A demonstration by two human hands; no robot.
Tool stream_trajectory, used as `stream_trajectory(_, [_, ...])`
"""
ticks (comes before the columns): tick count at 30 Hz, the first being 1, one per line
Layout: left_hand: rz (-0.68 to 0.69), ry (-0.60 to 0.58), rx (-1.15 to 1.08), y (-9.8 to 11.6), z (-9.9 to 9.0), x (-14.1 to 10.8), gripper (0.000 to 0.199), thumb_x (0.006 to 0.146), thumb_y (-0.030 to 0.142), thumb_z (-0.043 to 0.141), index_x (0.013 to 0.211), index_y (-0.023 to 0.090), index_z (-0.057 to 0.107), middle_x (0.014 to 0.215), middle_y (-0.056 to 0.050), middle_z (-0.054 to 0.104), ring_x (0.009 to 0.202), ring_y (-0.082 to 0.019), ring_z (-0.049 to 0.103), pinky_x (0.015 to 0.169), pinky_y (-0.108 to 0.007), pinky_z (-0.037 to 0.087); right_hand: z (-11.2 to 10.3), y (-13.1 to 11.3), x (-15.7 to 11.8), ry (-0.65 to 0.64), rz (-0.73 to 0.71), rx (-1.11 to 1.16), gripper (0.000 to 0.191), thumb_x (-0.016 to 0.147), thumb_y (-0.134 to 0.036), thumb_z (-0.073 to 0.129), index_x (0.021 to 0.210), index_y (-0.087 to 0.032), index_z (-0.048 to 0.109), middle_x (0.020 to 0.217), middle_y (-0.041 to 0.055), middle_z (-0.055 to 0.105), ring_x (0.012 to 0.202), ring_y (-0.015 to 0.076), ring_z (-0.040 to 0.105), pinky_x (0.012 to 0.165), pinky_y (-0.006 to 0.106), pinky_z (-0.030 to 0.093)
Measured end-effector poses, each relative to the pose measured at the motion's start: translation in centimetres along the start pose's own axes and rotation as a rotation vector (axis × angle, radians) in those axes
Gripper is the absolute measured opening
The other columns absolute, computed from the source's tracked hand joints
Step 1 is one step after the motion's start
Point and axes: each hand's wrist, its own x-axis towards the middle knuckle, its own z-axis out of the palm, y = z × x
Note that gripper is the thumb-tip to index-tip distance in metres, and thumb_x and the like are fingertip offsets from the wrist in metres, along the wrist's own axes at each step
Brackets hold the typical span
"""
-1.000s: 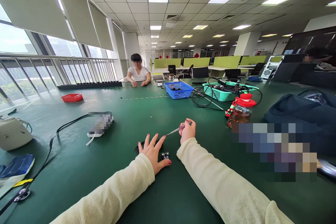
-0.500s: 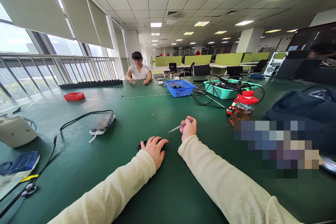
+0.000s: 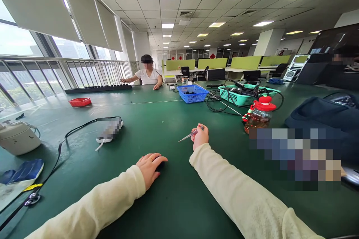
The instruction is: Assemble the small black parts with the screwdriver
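Note:
My right hand [image 3: 200, 135] is closed around the handle of a small screwdriver [image 3: 185, 138]. Its thin metal shaft points left, just above the green table [image 3: 179, 201]. Lower and to the left, my left hand [image 3: 149, 168] is palm down near the tabletop with its fingers stretched out. A dark patch shows beside its fingers; whether that is an object or shadow, I cannot tell. Between the two hands lies a strip of green tabletop.
A blue basket [image 3: 192, 94] and a green basket of cables [image 3: 238, 99] stand ahead. Right of my hands are a red-lidded jar [image 3: 259, 117] and a dark bag [image 3: 322, 119]. On the left, a black strap [image 3: 59, 149] and a red tray [image 3: 80, 102]. A person [image 3: 148, 74] sits opposite.
My left hand has moved left and slightly nearer to me; the black object seen beneath it before is no longer distinct. The person opposite has stretched an arm towards the long black strip.

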Motion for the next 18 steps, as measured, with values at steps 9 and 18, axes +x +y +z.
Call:
stream_trajectory(9, [-0.25, 0.295, 0.05, -14.3, -0.9, -7.5, 0.045, 0.079, 0.02, 0.035, 0.118, 0.027, 0.057, 0.131, -0.004, 0.058, 0.12, -0.023, 0.056, 0.106, -0.038, 0.041, 0.3, 0.0, 0.0, 0.003, 0.015, 0.005, 0.018, 0.081, -0.031, 0.054, 0.093, -0.026, 0.042, 0.049, -0.0113, 0.049, 0.032, 0.0062, 0.035, 0.034, 0.016, 0.022])
stream_trajectory(18, [-0.526, 0.386, 0.242, -24.2, -2.4, -9.5, 0.046, 0.088, 0.025, 0.021, 0.121, 0.033, 0.052, 0.126, 0.005, 0.057, 0.114, -0.022, 0.057, 0.1, -0.041, 0.044, 0.1, 0.1, -0.1, -0.016, 0.004, -0.012, 0.022, 0.082, -0.036, 0.056, 0.095, -0.026, 0.042, 0.05, -0.0111, 0.049, 0.034, 0.0058, 0.035, 0.036, 0.016, 0.023])
